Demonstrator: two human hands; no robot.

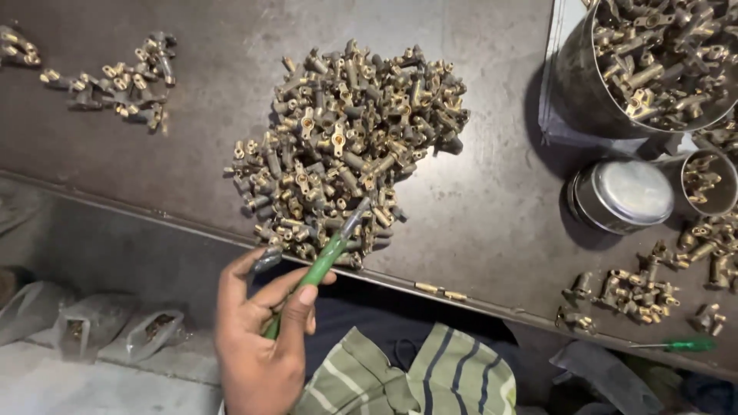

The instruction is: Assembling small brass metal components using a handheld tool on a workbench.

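Beyond the grip, large heap of small brass fittings [346,146] on dark metal tabletop [492,223], one hand [261,338] closed around green-handled screwdriver [327,257], small dark fitting [265,261] at its fingertips, which hand unclear.

Bare table [484,223] right of the big brass-fittings pile [346,146], up to the lidded tin [621,194]: widest open lane. Open strip also left of pile, ending at small far-left cluster [115,81]. Far right blocked: large pot [653,61], small cup [707,183], loose fittings [638,292]. Near edge tight: left hand [257,338] with green-handled screwdriver [319,269] just below pile.
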